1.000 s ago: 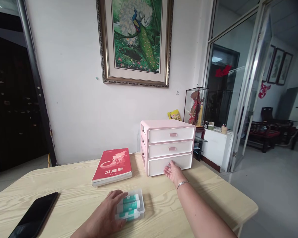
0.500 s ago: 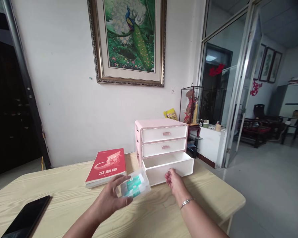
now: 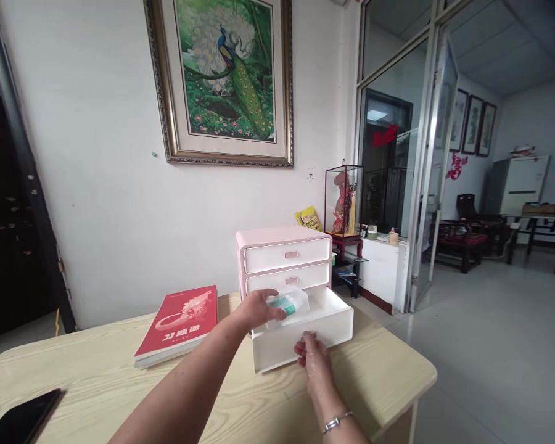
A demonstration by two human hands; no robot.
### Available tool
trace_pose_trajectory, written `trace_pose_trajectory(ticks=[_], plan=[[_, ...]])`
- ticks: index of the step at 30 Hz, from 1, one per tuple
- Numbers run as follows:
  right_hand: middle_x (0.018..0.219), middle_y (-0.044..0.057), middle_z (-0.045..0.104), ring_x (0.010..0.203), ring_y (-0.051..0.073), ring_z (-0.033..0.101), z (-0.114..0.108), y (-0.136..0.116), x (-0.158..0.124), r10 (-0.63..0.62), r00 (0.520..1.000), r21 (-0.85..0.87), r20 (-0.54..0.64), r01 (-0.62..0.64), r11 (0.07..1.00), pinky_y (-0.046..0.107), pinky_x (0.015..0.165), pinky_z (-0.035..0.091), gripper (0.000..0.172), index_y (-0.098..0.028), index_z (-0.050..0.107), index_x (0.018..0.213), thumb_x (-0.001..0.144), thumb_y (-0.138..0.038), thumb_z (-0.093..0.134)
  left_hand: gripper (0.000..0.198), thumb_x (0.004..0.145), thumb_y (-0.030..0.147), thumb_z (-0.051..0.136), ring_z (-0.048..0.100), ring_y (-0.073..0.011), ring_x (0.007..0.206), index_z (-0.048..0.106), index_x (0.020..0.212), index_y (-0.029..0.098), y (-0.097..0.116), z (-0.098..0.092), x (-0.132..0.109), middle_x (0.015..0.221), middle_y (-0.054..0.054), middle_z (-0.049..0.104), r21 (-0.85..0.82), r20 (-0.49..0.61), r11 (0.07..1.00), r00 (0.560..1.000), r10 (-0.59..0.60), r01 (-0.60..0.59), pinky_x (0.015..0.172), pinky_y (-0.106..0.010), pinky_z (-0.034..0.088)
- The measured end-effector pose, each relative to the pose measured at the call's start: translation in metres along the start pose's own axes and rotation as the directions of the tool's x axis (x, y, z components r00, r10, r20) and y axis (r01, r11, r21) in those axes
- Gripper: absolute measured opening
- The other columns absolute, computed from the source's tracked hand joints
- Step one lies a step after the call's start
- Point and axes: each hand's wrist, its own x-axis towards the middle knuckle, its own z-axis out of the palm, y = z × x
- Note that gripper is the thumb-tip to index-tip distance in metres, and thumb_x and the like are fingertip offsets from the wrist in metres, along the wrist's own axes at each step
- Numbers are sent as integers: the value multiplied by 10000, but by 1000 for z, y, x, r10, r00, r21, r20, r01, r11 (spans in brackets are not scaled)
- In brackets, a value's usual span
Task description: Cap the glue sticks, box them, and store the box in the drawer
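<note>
The plastic box (image 3: pixel 289 303) is moving over the open bottom drawer (image 3: pixel 277 351), clasped from above by the left grip (image 3: pixel 259 309); the right grip (image 3: pixel 312 357) is pinching the drawer's front edge, holding it out.

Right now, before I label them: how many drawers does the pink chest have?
3. In the pink chest, the top drawer and middle drawer are shut; the bottom drawer is pulled out, the left hand holding a clear box above it.
</note>
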Motion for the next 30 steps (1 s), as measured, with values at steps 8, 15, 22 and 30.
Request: trace_pose_trajectory(ticks=[8,15,22,30], plan=[[695,23,697,667,164,662,-2,0,0,-7,1000,-39,-5,7,999,219,494,430,313,-177,593,788,746,-482,648,655,587,432,797,687,-305,925,656,1183,200,-21,38,42,1044,-99,722,183,104,979,989,-106,85,778,-356,525],[708,35,707,679,180,673,-2,-1,1,-14,1000,-67,-21,12,998,224,482,428,292,-181,600,781,756,-470,635,437,606,342,780,687,-258,937,722,1032,259,-37,61,51,1000,-36,747,250,166,967,981,-96,52,800,-297,516],[701,36,691,647,171,661,-4,-1,0,-34,999,-60,-3,34,998,219,470,426,305,-165,609,809,754,-463,642,495,694,474,721,700,-276,906,709,1115,213,-34,54,44,989,-74,752,234,117,972,992,-36,8,813,-324,526],[713,23,679,690,184,681,-2,1,2,-27,999,10,26,27,1000,209,477,444,414,-171,585,854,681,-523,718,274,915,351,480,648,-213,1044,697,1048,250,-55,9,-53,1178,-52,677,216,-172,939,936,306,-267,912,-286,502]])
